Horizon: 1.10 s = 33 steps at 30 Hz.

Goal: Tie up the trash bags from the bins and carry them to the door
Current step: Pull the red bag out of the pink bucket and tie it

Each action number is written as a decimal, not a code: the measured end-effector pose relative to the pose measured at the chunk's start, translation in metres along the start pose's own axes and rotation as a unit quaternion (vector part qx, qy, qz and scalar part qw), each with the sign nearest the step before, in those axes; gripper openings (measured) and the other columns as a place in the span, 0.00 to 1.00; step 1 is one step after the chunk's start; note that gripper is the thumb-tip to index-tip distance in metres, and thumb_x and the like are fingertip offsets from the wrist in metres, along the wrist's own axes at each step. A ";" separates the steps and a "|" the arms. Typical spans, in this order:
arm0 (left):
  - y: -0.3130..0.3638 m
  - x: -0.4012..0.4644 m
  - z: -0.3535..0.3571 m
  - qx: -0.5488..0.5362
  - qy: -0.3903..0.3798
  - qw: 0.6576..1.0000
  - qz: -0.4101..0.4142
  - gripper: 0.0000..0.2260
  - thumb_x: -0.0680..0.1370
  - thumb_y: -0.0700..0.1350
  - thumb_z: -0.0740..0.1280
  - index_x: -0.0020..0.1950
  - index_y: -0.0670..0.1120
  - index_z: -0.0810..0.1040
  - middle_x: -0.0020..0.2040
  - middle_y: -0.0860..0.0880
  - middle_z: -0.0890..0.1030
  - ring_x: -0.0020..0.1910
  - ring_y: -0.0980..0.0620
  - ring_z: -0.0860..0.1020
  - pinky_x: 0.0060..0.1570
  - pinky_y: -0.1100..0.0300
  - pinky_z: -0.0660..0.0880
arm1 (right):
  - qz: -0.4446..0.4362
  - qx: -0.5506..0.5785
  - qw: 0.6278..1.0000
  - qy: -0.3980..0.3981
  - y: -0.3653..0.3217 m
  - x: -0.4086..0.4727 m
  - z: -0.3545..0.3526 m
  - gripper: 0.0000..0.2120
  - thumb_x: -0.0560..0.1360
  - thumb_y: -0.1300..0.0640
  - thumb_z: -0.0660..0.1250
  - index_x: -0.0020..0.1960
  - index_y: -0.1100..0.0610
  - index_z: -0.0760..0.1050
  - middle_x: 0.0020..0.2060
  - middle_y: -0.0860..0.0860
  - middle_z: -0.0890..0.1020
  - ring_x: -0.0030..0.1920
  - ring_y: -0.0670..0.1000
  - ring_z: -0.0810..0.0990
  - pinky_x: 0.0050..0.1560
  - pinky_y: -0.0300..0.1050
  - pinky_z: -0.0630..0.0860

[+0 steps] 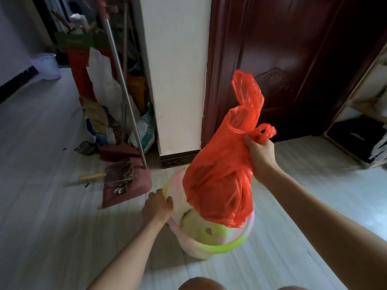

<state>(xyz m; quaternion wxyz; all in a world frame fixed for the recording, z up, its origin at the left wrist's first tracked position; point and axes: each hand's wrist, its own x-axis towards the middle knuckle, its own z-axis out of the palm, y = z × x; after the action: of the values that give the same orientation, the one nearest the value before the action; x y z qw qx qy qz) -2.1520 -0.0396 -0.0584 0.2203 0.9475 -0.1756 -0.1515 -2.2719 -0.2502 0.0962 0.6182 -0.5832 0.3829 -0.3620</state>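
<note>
The right hand [260,152] was closed around the gathered neck of one red trash bag [217,178], with the fingers curled tight on the plastic just under the two loose handles. The full body of the bag hung below this hand, and its bottom was at the mouth of the bin [211,244], so it looked partly lifted out. The left hand [158,207] held the near rim of the same bin; its fingers were bent over the edge, it seemed to keep the bin steady. As a judgement, the task was in an early stage: the bag was gathered, but no knot could be seen, the handles stood free above the right hand, and the carrying was not yet done. A dark red door [293,65] stood beyond the right hand, whether it was the intended one cannot be told. Counted: one red bag, one bin in hand, and one white basket [47,65] far beyond the left hand, one dustpan [125,185] just beyond that hand.
</note>
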 end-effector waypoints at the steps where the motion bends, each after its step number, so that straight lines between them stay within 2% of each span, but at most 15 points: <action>1: 0.010 0.003 -0.010 -0.007 0.008 1.000 0.011 0.17 0.78 0.51 0.57 0.64 0.44 0.69 0.62 0.41 0.74 0.60 0.41 0.74 0.59 0.51 0.73 | -0.016 0.003 1.000 0.008 -0.014 -0.005 -0.009 0.10 0.73 0.63 0.64 0.34 0.54 0.74 0.33 0.52 0.77 0.40 0.53 0.75 0.45 0.51 0.74; 3: 0.041 0.003 -0.036 -0.024 0.035 0.998 0.054 0.18 0.78 0.48 0.59 0.66 0.42 0.69 0.65 0.41 0.73 0.63 0.42 0.72 0.61 0.53 0.70 | -0.049 0.011 0.998 0.024 -0.043 -0.013 -0.030 0.10 0.74 0.64 0.64 0.35 0.54 0.73 0.33 0.52 0.76 0.40 0.53 0.75 0.45 0.50 0.73; 7: 0.119 -0.029 -0.077 -0.102 0.062 0.978 0.169 0.15 0.77 0.45 0.60 0.61 0.42 0.74 0.59 0.39 0.76 0.58 0.41 0.76 0.56 0.53 0.73 | -0.093 0.013 0.994 0.050 -0.090 -0.028 -0.083 0.10 0.74 0.63 0.63 0.36 0.53 0.74 0.35 0.52 0.77 0.42 0.54 0.76 0.48 0.51 0.74; 11: 0.198 -0.084 -0.093 -0.161 0.055 0.948 0.270 0.10 0.78 0.44 0.61 0.54 0.42 0.78 0.53 0.42 0.81 0.55 0.44 0.78 0.51 0.57 0.70 | -0.112 -0.042 0.990 0.070 -0.113 -0.039 -0.140 0.07 0.74 0.63 0.64 0.38 0.55 0.74 0.37 0.54 0.77 0.38 0.52 0.76 0.45 0.49 0.74; 13: 0.234 -0.115 -0.091 -0.198 0.017 0.937 0.289 0.11 0.78 0.45 0.62 0.57 0.43 0.78 0.55 0.44 0.81 0.56 0.46 0.78 0.52 0.60 0.70 | -0.106 -0.075 0.989 0.076 -0.113 -0.046 -0.172 0.03 0.74 0.63 0.64 0.44 0.61 0.76 0.36 0.54 0.77 0.36 0.51 0.75 0.43 0.47 0.72; 15: 0.266 -0.141 -0.076 -0.242 -0.029 0.922 0.302 0.11 0.78 0.45 0.63 0.58 0.42 0.78 0.56 0.44 0.81 0.57 0.47 0.78 0.56 0.61 0.70 | -0.101 -0.098 0.987 0.071 -0.107 -0.055 -0.211 0.03 0.74 0.63 0.64 0.46 0.62 0.76 0.37 0.56 0.77 0.37 0.52 0.75 0.42 0.46 0.73; 17: 0.287 -0.159 -0.058 -0.266 -0.068 0.911 0.309 0.11 0.77 0.45 0.65 0.57 0.41 0.78 0.56 0.43 0.81 0.57 0.47 0.78 0.58 0.58 0.72 | -0.085 -0.131 0.985 0.073 -0.095 -0.065 -0.241 0.05 0.74 0.64 0.64 0.40 0.59 0.75 0.35 0.56 0.77 0.33 0.50 0.74 0.35 0.39 0.73; 19: 0.308 -0.183 -0.031 -0.275 -0.108 0.900 0.320 0.12 0.77 0.43 0.65 0.58 0.39 0.77 0.57 0.41 0.80 0.57 0.48 0.78 0.54 0.63 0.72 | -0.060 -0.174 0.979 0.092 -0.074 -0.074 -0.278 0.10 0.73 0.65 0.65 0.34 0.55 0.72 0.30 0.51 0.74 0.30 0.47 0.71 0.26 0.32 0.69; 21: 0.324 -0.205 -0.006 -0.292 -0.165 0.883 0.329 0.14 0.77 0.43 0.65 0.60 0.38 0.75 0.59 0.41 0.79 0.53 0.52 0.76 0.49 0.67 0.71 | -0.039 -0.208 0.972 0.101 -0.052 -0.080 -0.309 0.14 0.73 0.67 0.64 0.33 0.53 0.69 0.28 0.49 0.72 0.30 0.47 0.70 0.30 0.38 0.72; 22: 0.332 -0.219 0.010 -0.294 -0.205 0.874 0.327 0.16 0.77 0.45 0.65 0.63 0.39 0.73 0.61 0.42 0.78 0.53 0.54 0.74 0.52 0.65 0.71 | -0.033 -0.214 0.970 0.109 -0.038 -0.086 -0.328 0.15 0.73 0.68 0.64 0.32 0.53 0.68 0.28 0.49 0.71 0.30 0.47 0.69 0.30 0.39 0.73; 25: 0.350 -0.241 0.048 -0.296 -0.294 0.855 0.309 0.30 0.74 0.54 0.66 0.72 0.43 0.63 0.69 0.47 0.69 0.62 0.54 0.70 0.66 0.52 0.69 | -0.006 -0.241 0.965 0.100 -0.016 -0.111 -0.366 0.10 0.74 0.72 0.61 0.37 0.60 0.69 0.29 0.49 0.68 0.29 0.43 0.66 0.23 0.28 0.64; 28: 0.378 -0.261 0.091 -0.331 -0.393 0.812 0.278 0.54 0.58 0.68 0.72 0.75 0.49 0.51 0.73 0.48 0.62 0.70 0.51 0.65 0.69 0.48 0.63 | 0.010 -0.270 0.958 0.093 0.012 -0.125 -0.411 0.07 0.73 0.73 0.61 0.42 0.63 0.72 0.32 0.49 0.67 0.25 0.39 0.68 0.25 0.28 0.64; 29: 0.385 -0.263 0.102 -0.353 -0.421 0.789 0.274 0.57 0.55 0.69 0.73 0.75 0.51 0.50 0.72 0.48 0.64 0.70 0.50 0.66 0.67 0.50 0.64 | 0.019 -0.292 0.953 0.080 0.018 -0.127 -0.419 0.07 0.73 0.71 0.62 0.41 0.61 0.73 0.32 0.49 0.69 0.25 0.38 0.69 0.27 0.28 0.65; 31: 0.402 -0.273 0.134 -0.384 -0.482 0.744 0.259 0.45 0.66 0.58 0.73 0.74 0.49 0.52 0.65 0.48 0.74 0.61 0.52 0.74 0.56 0.55 0.70 | 0.056 -0.319 0.943 0.077 0.042 -0.131 -0.443 0.05 0.73 0.67 0.64 0.43 0.60 0.76 0.34 0.51 0.75 0.31 0.39 0.72 0.31 0.32 0.68; 33: 0.411 -0.281 0.165 -0.385 -0.503 0.739 0.230 0.22 0.74 0.46 0.69 0.65 0.46 0.66 0.52 0.47 0.80 0.48 0.52 0.79 0.50 0.56 0.73 | 0.086 -0.324 0.938 0.085 0.064 -0.134 -0.464 0.06 0.72 0.65 0.66 0.48 0.66 0.78 0.43 0.56 0.82 0.44 0.50 0.80 0.41 0.43 0.74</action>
<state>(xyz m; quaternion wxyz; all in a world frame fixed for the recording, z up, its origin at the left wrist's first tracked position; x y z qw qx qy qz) -2.5724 -0.3332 0.0524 0.4742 0.4988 -0.4004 -0.6050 -2.7474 -0.3329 0.0273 0.3898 -0.6839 0.5790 -0.2123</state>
